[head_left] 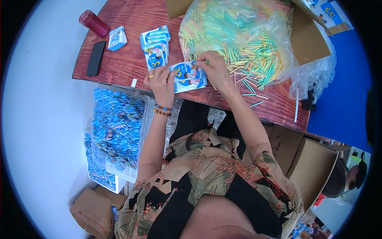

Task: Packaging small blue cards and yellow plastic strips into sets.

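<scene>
A blue and white packet (191, 84) with printed figures lies at the table's front edge. The fingers of my left hand (160, 81) are closed on its left side. At the packet's upper right corner, my right hand (215, 68) pinches with thumb and forefinger. Whether anything small sits in that pinch is hidden. Just beyond my left hand are several matching packets, a front one (156, 55) overlapping a stacked group (155, 35). Right of my right hand, thin pastel sticks (260, 59) in yellow, green and pink spill from a clear plastic bag (234, 24).
Left on the red wooden table (127, 65) are a dark phone (96, 58), a red cup (94, 23) and another packet (117, 38). A clear tub (145, 115) full of blue packets stands below. Cardboard boxes (312, 167) flank me; another person (346, 177) is at far right.
</scene>
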